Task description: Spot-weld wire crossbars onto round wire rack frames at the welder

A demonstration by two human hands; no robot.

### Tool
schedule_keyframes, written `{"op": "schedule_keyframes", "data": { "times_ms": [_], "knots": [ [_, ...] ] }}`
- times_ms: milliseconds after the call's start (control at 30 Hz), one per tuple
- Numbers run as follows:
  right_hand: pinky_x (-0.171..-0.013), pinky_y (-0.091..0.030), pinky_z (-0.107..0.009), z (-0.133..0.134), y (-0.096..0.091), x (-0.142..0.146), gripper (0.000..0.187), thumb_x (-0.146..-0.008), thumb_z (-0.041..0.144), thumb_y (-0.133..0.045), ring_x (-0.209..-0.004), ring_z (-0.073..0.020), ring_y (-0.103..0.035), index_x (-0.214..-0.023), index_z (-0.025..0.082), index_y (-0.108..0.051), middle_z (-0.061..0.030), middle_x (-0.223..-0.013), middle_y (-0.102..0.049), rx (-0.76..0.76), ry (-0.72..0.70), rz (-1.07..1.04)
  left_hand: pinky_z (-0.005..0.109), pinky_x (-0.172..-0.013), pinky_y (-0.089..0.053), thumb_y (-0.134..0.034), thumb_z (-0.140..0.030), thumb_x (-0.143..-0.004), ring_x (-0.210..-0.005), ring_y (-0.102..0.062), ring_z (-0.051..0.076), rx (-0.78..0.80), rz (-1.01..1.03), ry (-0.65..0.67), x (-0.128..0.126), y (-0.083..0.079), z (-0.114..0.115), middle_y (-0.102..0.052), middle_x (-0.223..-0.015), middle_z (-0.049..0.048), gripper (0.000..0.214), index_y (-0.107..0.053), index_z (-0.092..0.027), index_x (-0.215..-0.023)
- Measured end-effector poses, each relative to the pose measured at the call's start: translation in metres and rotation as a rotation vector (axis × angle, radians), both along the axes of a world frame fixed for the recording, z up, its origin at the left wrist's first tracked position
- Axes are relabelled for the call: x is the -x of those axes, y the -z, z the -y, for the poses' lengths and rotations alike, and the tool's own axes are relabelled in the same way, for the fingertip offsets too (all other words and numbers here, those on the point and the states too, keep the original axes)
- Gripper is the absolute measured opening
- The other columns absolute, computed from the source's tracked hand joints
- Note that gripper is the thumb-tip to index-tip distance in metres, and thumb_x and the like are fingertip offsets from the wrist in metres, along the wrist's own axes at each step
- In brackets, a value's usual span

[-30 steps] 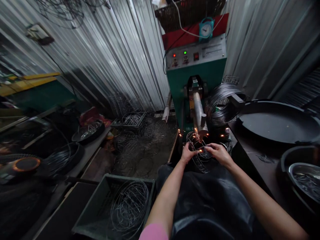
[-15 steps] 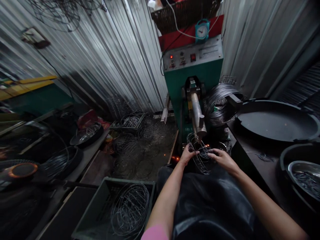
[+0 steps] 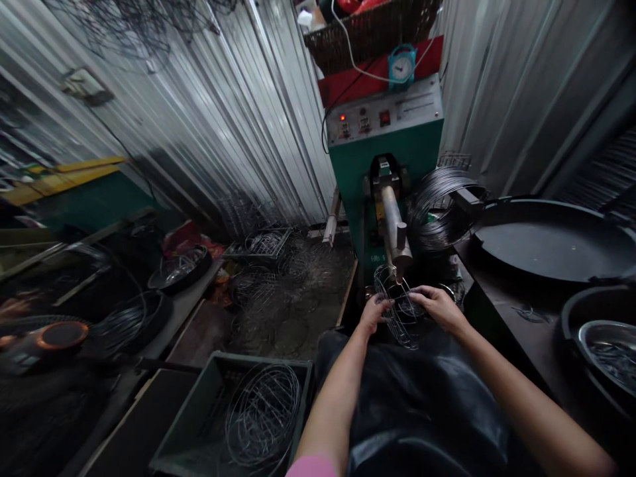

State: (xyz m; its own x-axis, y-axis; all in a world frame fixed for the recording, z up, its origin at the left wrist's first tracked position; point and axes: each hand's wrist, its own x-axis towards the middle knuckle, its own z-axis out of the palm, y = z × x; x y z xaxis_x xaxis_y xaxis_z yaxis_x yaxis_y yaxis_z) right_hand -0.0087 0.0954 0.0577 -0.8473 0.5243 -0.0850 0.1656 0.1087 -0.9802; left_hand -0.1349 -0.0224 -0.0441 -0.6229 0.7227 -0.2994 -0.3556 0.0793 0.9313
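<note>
My left hand (image 3: 375, 314) is closed around the near left side of a round wire frame (image 3: 401, 331), made of thin metal rings joined by short cross wires. The frame hangs tilted just under the electrode tip of a green spot welder (image 3: 348, 172), whose thick metal arm (image 3: 393, 222) points toward me. On the frame's right side, my right hand (image 3: 437, 306) has thumb and fingers pinched together at the wire. Whether a separate short wire lies in that pinch is too small to tell. The lower electrode is hidden behind the frame and my hands.
To the left stands a green crate (image 3: 209, 411) holding wire rings (image 3: 263, 414). A wire coil (image 3: 437, 205) hangs right of the welder. On the right bench are a wide black pan (image 3: 536, 245) and a metal bowl (image 3: 591, 331) of small pieces. Wire frames litter the floor.
Orange sparks that glowed around the electrode and on the floor are gone. My hands and the wire frame stay at the electrode; the view has shifted slightly.
</note>
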Motion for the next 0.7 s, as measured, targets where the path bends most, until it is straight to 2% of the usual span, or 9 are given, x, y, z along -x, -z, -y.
{"op": "schedule_keyframes", "data": {
  "times_ms": [100, 233, 367, 500, 600, 700],
  "knots": [
    [-0.055, -0.043, -0.026, -0.001, 0.002, 0.002, 0.035, -0.062, 0.048, -0.065, -0.06, -0.0151, -0.056, -0.076, 0.017, -0.069, -0.0022, -0.067, -0.065, -0.015, 0.019, 0.008, 0.031, -0.062, -0.05, -0.069, -0.043, -0.061, -0.08, -0.054, 0.017, 0.011, 0.029, 0.021, 0.001, 0.001, 0.0, -0.057, -0.095, 0.0086, 0.055, -0.056, -0.017, -0.108],
    [-0.047, -0.038, -0.023, 0.001, 0.014, -0.02, 0.04, -0.064, 0.047, -0.064, -0.051, -0.0106, -0.049, -0.089, 0.016, -0.067, -0.0006, -0.066, -0.064, 0.007, 0.013, 0.083, 0.029, -0.064, -0.048, -0.07, -0.042, -0.06, -0.085, -0.054, 0.017, -0.031, 0.043, 0.014, -0.005, 0.006, 0.004, -0.057, -0.102, 0.0088, 0.061, -0.054, -0.019, -0.114],
    [-0.048, -0.038, -0.023, 0.008, 0.025, -0.039, 0.036, -0.064, 0.048, -0.064, -0.052, -0.0105, -0.049, -0.08, 0.017, -0.064, 0.0016, -0.062, -0.06, 0.05, -0.074, 0.11, 0.026, -0.061, -0.048, -0.072, -0.041, -0.058, -0.082, -0.053, 0.016, -0.079, 0.048, -0.038, -0.014, 0.01, 0.007, -0.056, -0.099, 0.0082, 0.063, -0.052, -0.018, -0.114],
    [-0.054, -0.041, -0.025, 0.01, 0.021, -0.03, 0.033, -0.066, 0.049, -0.063, -0.057, -0.0127, -0.053, -0.078, 0.018, -0.061, 0.0013, -0.065, -0.061, 0.094, -0.081, 0.065, 0.025, -0.057, -0.048, -0.069, -0.044, -0.06, -0.072, -0.049, 0.012, -0.066, 0.079, -0.046, -0.016, 0.007, 0.003, -0.054, -0.089, 0.0055, 0.053, -0.056, -0.016, -0.103],
    [-0.055, -0.042, -0.026, 0.007, 0.017, -0.019, 0.034, -0.065, 0.05, -0.063, -0.058, -0.0135, -0.053, -0.076, 0.018, -0.063, 0.0013, -0.065, -0.061, 0.066, -0.084, 0.071, 0.024, -0.053, -0.048, -0.068, -0.044, -0.061, -0.067, -0.048, 0.011, -0.048, 0.12, -0.035, -0.013, 0.004, 0.001, -0.052, -0.082, 0.0037, 0.046, -0.056, -0.016, -0.095],
    [-0.055, -0.042, -0.026, 0.004, 0.02, -0.02, 0.037, -0.064, 0.05, -0.063, -0.058, -0.0132, -0.053, -0.082, 0.018, -0.065, 0.0007, -0.067, -0.062, 0.043, -0.058, 0.07, 0.024, -0.052, -0.048, -0.068, -0.044, -0.061, -0.067, -0.048, 0.011, -0.047, 0.147, -0.037, -0.013, 0.004, 0.002, -0.052, -0.082, 0.0034, 0.045, -0.056, -0.016, -0.095]
  ]
}}
